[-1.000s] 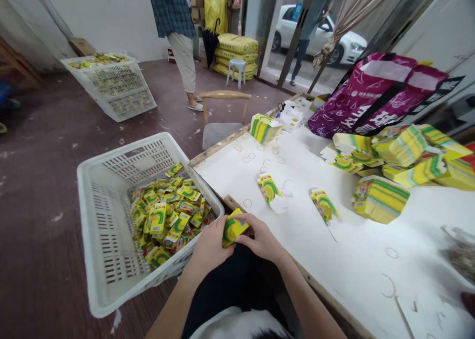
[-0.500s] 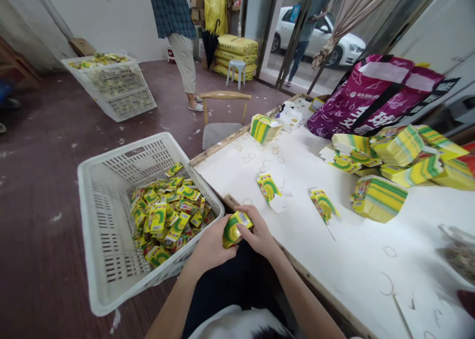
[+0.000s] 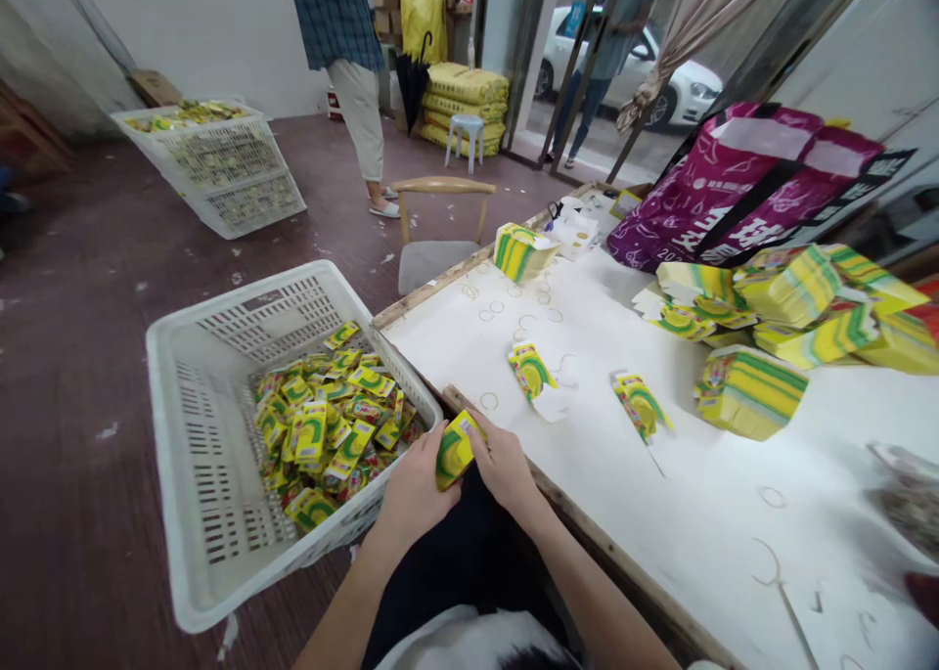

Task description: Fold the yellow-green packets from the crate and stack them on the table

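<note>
Between my two hands is a small yellow-and-green carton (image 3: 455, 449), held over my lap by the table edge. My left hand (image 3: 418, 484) wraps round its lower left side. Fingers of my right hand (image 3: 506, 463) close on its upper right end, near a printed barcode. Just left of my hands stands a white plastic crate (image 3: 170, 435) holding many similar filled cartons (image 3: 330, 421). On the white table (image 3: 587, 513) to my right lie two flat, unfolded cartons, one nearer (image 3: 534, 377) and one farther right (image 3: 640, 406).
Bundles of flat cartons (image 3: 752, 391) are piled on the table's right, before a purple bag (image 3: 734, 191). Loose rubber bands dot the tabletop. A wooden chair (image 3: 440, 259) stands beyond the crate. Another person (image 3: 352, 93) stands farther back, near stacked crates (image 3: 220, 181).
My right hand has shifted slightly along the carton's end, and the carton has turned a little, so less of the barcode shows. Both hands still hold it.
</note>
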Demonstrator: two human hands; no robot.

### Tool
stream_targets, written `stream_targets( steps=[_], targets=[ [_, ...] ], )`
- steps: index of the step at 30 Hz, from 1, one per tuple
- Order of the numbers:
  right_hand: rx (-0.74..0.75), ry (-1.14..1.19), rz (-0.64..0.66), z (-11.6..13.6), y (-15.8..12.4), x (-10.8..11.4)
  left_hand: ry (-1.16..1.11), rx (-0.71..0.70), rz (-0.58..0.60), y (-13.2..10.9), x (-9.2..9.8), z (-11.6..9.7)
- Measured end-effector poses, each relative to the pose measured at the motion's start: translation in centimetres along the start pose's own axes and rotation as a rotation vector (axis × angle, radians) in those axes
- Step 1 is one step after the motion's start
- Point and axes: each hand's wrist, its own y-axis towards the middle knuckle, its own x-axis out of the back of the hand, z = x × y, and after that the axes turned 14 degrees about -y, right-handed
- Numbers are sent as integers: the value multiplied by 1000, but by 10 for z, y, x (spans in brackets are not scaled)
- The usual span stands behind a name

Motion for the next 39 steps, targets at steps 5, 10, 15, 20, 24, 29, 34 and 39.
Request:
stream_targets(
  steps=[5, 10, 15, 20, 24, 29, 34, 39],
  targets=[
    [36, -88, -21, -14, 19, 15, 64, 26, -173, -1, 17, 20],
    [-347, -648, -178, -48, 59, 49, 221, 164, -554, 3, 44, 35],
    [-429, -754, -124, -70, 78, 47, 30, 53, -396, 2, 26, 34],
    [-261, -745, -4, -80, 77, 49, -98, 49, -266, 0, 12, 28],
    [-242, -759, -34, -80, 71, 55, -125, 50, -237, -1, 19, 27],
    [-376, -821, -109, -75, 68, 55, -152, 78, -224, -2, 18, 29],
    [-417, -797, -108, -72, 73, 50, -184, 75, -188, 2, 12, 25],
    [-441, -692, -139, -75, 74, 46, -245, 73, -145, 3, 7, 22]
  ],
)
